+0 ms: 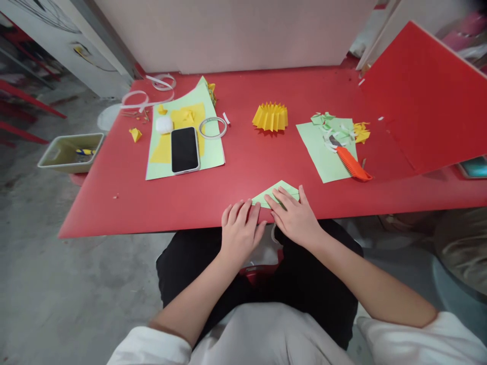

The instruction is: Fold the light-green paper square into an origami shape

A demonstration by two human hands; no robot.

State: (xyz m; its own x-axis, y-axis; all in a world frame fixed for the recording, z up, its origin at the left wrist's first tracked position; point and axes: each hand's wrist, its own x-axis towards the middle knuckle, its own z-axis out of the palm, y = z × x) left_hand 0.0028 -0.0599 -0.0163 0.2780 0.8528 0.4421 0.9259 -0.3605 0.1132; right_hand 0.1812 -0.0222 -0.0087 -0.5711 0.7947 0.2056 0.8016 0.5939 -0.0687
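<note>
A folded piece of light green paper lies near the front edge of the red table. My right hand rests on it, palm down, with fingers spread over the paper. At the paper's left corner, my left hand lies flat on the table edge, its fingers apart and the fingertips beside or on the corner. Beyond the hands stands a pleated yellow paper piece.
Green and yellow sheets at the left carry a black-screened phone and a tape ring. An orange cutter and green scraps lie on a green sheet at the right. A red board stands behind.
</note>
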